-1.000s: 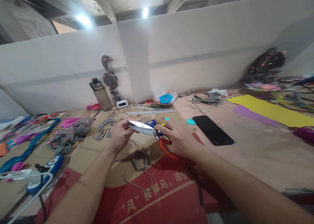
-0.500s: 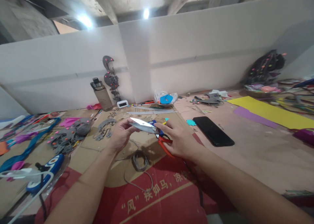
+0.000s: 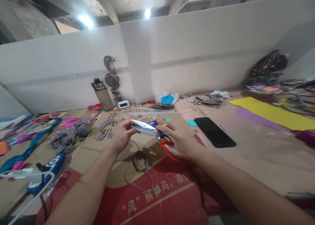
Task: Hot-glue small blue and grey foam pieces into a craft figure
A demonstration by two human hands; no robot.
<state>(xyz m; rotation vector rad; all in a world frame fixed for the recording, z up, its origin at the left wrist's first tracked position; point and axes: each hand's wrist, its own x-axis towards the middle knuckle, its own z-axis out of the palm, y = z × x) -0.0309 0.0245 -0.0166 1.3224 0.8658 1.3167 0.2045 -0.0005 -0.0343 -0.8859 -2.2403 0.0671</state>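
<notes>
Indoors, pale wall [image 3: 184,44], cardboard-topped table [image 3: 261,156], right fingers [image 3: 166,129] gripping scissors [image 3: 149,131], left fingers [image 3: 127,124], hold unclear.

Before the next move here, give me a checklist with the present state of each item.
1. Right hand on the handles of the scissors: ok, gripping the red handles.
2. Blades apart: ok, slightly open.
3. Left hand well clear of the blades: not ok, its fingertips are right by the tips.
4. Material between the blades: cannot tell, too small to make out.
5. Grey cord coil away from the blades: ok, it lies nearer the person on the cardboard.
6. Phone clear of both hands: ok, right of the right hand.
</notes>
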